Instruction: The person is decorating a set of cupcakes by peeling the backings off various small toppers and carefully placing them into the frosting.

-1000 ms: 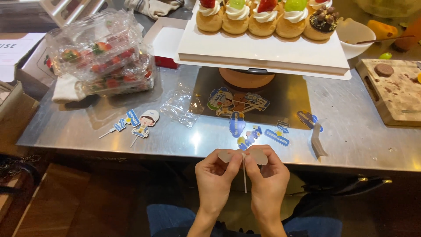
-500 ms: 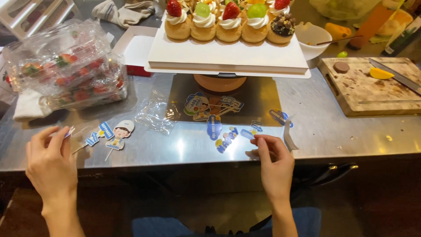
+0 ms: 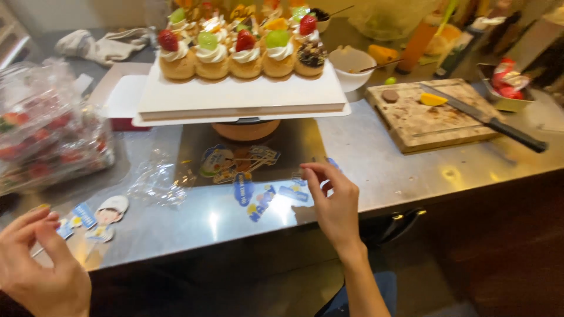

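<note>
Paper toppers [image 3: 258, 196], two hands [image 3: 335, 202] reaching

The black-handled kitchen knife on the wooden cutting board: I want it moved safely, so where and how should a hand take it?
Grip the black-handled kitchen knife by its black handle, which juts off the right edge of the wooden cutting board over the steel counter. Probably best to come from the right and above, since the blade points up-left across the board toward an orange fruit wedge.

a steel counter [image 3: 411, 170] catches bright overhead light, over perhaps dark cabinet fronts [image 3: 499, 246].
</note>
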